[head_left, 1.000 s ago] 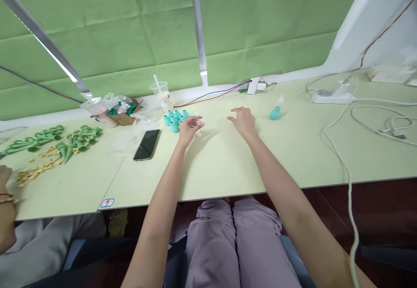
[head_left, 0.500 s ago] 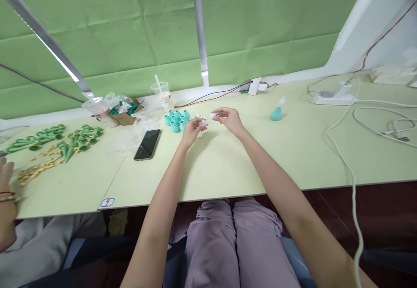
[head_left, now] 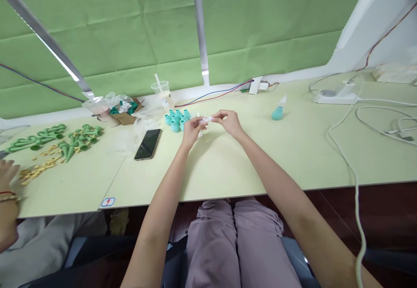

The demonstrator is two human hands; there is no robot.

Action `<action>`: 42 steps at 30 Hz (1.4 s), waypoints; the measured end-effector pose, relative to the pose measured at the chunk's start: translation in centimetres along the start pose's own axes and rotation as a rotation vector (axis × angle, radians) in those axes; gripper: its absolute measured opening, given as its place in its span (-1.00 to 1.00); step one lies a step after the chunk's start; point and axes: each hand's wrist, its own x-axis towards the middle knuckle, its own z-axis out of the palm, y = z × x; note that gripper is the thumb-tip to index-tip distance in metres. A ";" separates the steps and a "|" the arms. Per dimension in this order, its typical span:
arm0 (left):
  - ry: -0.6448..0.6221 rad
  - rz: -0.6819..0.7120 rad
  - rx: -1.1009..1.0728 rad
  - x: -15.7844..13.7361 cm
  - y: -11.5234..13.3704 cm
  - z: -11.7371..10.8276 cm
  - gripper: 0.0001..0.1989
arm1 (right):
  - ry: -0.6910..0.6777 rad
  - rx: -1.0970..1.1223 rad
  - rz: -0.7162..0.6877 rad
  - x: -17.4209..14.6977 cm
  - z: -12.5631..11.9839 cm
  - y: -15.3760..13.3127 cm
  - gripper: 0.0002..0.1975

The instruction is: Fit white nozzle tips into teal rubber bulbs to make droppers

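My left hand (head_left: 192, 130) is closed on a small clear plastic piece (head_left: 204, 120), held just above the table. From the right, my right hand (head_left: 228, 122) pinches a small white tip (head_left: 210, 118) that meets the clear piece. Beside my left hand stand several teal rubber bulbs (head_left: 175, 125), their necks upward. More clear pieces (head_left: 200, 134) lie partly hidden behind my left fingers. Off to the right a teal bulb with a clear pointed nozzle (head_left: 278, 113) stands on its own.
A phone (head_left: 147, 144) lies left of my arms, near crumpled plastic bags (head_left: 143, 120) and a drink cup (head_left: 162, 96). Further left are green parts (head_left: 70, 142), yellow pieces (head_left: 39, 169) and another person's hand (head_left: 7, 173). A power strip (head_left: 337, 98) and white cable (head_left: 350, 162) lie right.
My right hand has moved slightly left, bringing the white tip against the clear piece in my left hand. The other person's hand at the far left has shifted a little.
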 end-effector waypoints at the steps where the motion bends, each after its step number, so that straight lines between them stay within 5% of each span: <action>1: 0.010 0.003 0.017 -0.1 0.0 0.0 -0.57 | 0.000 0.008 0.004 0.0 0.0 0.0 -0.69; 23: -0.146 0.266 0.544 -1.2 -0.2 0.1 -0.78 | -0.236 -0.040 -0.063 -0.1 -1.6 -0.1 -0.82; 32: -0.015 0.301 0.511 -0.9 -0.6 0.9 -0.75 | -0.225 0.134 0.072 -0.6 -0.7 0.4 -0.66; 38: -0.108 0.517 0.923 -1.4 0.0 0.9 -0.71 | -0.380 0.406 0.322 -0.6 -0.7 0.2 -0.64; 40: -0.130 0.531 1.025 -1.5 0.3 0.6 -0.64 | -0.334 0.452 0.371 -0.5 -0.9 0.4 -0.70; 42: -0.014 0.483 1.046 -1.5 0.7 0.0 -0.54 | -0.223 0.492 0.404 -0.4 -1.1 0.7 -0.77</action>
